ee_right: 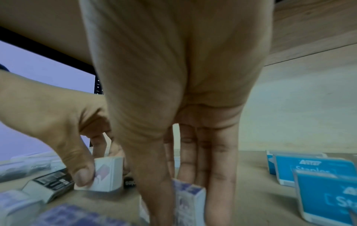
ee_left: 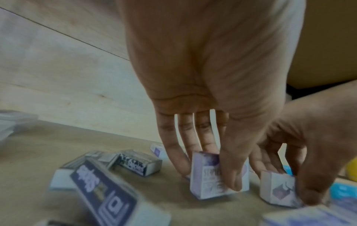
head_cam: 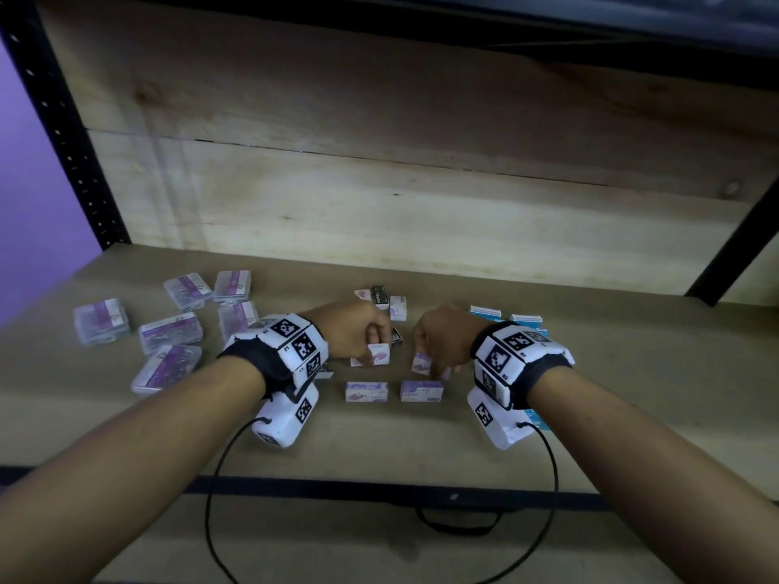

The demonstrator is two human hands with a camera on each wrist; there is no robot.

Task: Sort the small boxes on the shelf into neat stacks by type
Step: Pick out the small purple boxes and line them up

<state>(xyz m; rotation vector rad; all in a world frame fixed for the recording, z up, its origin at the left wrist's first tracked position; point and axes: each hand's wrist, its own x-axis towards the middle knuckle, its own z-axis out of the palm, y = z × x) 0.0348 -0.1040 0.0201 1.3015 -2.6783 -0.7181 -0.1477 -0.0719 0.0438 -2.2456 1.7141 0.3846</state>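
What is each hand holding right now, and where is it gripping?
Each holds a small purple-and-white box: left hand pinches its box across the faces; right hand pinches its box likewise.

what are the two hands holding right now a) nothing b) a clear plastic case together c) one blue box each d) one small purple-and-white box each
d: the left hand pinches one small purple-and-white box, and the right hand pinches another.
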